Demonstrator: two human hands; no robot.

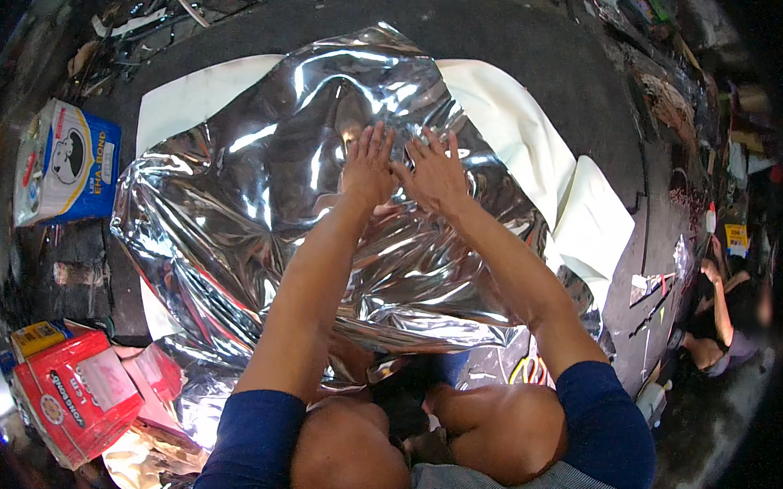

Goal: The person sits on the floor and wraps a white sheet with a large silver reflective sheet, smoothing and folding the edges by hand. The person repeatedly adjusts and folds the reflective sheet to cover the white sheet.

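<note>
A large sheet of shiny silver foil-like material (pixel 299 140) lies spread and wrinkled in front of me. Beneath it, white sheet material (pixel 516 118) sticks out at the far left and along the right side. My left hand (pixel 371 164) rests flat on the silver sheet near its middle, fingers stretched forward. Beside it my right hand (pixel 433 174) also lies flat on the sheet with its fingers spread, the thumb close to the left hand. Neither hand holds anything. Scissors with looped handles (pixel 532 371), partly hidden, lie near my right knee.
A blue, white and yellow can (pixel 83 165) stands at the left. Nearer, a red can (pixel 77 396) and a small yellow one (pixel 39 338) sit together. The dark work surface (pixel 529 47) has scraps (pixel 145 23) along its far edge. Another person (pixel 718 327) is at the right.
</note>
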